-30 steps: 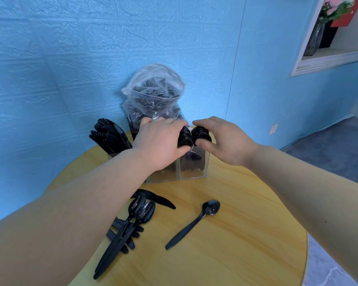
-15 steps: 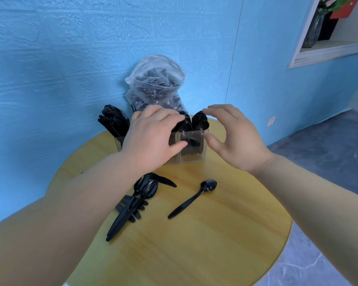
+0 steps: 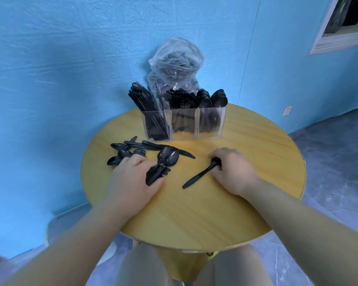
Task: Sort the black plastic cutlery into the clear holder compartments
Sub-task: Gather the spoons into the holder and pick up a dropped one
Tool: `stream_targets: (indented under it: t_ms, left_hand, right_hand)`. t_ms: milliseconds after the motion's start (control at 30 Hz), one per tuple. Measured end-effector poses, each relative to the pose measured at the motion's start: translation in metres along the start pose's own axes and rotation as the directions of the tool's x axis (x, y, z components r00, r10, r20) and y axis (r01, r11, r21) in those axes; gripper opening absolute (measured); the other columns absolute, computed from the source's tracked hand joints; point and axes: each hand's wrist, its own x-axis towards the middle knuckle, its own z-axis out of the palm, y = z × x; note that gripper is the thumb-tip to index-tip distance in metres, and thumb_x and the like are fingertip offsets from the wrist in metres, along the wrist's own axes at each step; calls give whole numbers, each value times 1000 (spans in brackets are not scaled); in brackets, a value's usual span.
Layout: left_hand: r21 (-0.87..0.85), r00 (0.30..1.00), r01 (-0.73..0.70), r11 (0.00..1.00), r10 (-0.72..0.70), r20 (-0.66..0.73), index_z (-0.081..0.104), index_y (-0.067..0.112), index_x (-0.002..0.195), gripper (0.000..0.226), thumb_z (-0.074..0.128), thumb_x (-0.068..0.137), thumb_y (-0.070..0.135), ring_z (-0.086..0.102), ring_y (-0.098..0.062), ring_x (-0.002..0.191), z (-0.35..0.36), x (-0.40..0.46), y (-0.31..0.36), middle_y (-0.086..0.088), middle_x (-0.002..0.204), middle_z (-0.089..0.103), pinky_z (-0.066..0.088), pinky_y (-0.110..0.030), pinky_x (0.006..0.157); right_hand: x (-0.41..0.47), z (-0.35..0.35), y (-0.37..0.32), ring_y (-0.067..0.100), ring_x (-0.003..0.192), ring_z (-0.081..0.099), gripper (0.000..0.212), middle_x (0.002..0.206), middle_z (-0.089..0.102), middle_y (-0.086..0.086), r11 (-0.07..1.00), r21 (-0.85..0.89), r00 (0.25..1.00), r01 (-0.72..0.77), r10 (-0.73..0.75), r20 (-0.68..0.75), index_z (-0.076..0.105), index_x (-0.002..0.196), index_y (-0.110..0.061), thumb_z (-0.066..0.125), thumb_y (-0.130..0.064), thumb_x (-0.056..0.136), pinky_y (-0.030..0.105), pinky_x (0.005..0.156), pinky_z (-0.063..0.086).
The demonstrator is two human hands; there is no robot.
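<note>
Your left hand lay on the round wooden desk, its grip curled around the handles of two spoons whose bowls pointed away from you, toward the holder. The handle ends stuck out from under your thumb. Just left of that hand, a loose heap of spoons and knives lay scattered on the desk, and one knife stretched out beyond the spoon bowls.

Your right hand rested on the desk well apart from the left, its grip closed over the bowl end of a single spoon. The handle of that spoon ran out from under your fingers toward you and to the left, lying flat on the desk.

Beyond both hands, the clear holder stood upright near the far edge of the desk, with knives in its left compartment, forks in the middle and spoons in the right. Behind it, against the blue wall, a clear plastic bag held more black cutlery.
</note>
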Motion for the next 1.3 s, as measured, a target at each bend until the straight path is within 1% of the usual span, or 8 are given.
stream_targets:
  t_ms: [233,367,500,667,800,1000,1167,1300]
  left_hand:
    - [-65,992,129,990,-127,25,53,28,129,45,55,89,49,51,-8,90,2,-7,-1,12,100,54,39,-22,71]
    - [-105,994,106,989,-101,49,56,26,127,35,55,93,35,49,-9,82,2,-3,-3,12,88,54,35,-23,69]
    - [-110,997,68,992,-63,51,61,25,119,26,48,97,29,50,-7,83,1,-2,-2,10,96,49,34,-21,68]
    - [-215,1000,4,977,0,18,60,22,106,20,41,99,22,53,-8,80,6,0,23,10,89,56,42,-23,65]
    - [-219,992,-92,971,107,59,57,25,124,34,32,101,21,54,-9,88,13,-4,30,11,97,55,43,-24,74]
    - [-262,977,-172,950,198,78,57,27,128,37,33,100,18,50,-4,73,13,-8,29,17,85,46,39,-20,64]
    - [-240,967,-214,947,240,87,55,28,131,37,36,100,22,50,-5,82,11,-8,30,15,96,47,43,-24,71]
    - [-130,956,-251,959,267,121,48,33,137,39,38,99,36,40,-6,96,13,-7,29,17,102,43,33,-22,78]
  right_hand:
    - [-8,7,2,21,106,51,33,108,66,-2,996,21,992,87,-85,-95,65,110,-18,48,-7,84,31,84,45]
    - [-9,8,2,21,101,57,33,110,61,0,983,73,981,167,-158,-115,71,100,-14,50,2,81,29,86,46]
    - [-10,8,1,18,92,58,36,100,58,-3,973,129,975,191,-172,-142,69,105,-15,51,5,82,25,83,45]
    - [-12,8,0,8,69,50,20,87,58,-2,961,228,977,159,-120,-176,63,87,-22,61,-3,83,17,66,35]
    - [-12,7,0,7,73,55,27,85,54,-5,935,284,961,214,-149,-232,53,75,-24,65,-1,80,10,66,40]
    - [-12,7,0,11,78,56,15,93,54,-8,951,244,966,190,-137,-220,61,97,-17,66,-10,85,20,74,45]
    - [-12,7,-2,13,76,54,2,84,58,-9,971,158,970,180,-149,-191,65,89,-19,64,-18,87,26,73,46]
    - [-12,7,-2,17,78,56,3,85,56,-6,978,117,957,171,-137,-256,64,86,-15,65,-17,84,31,72,47]
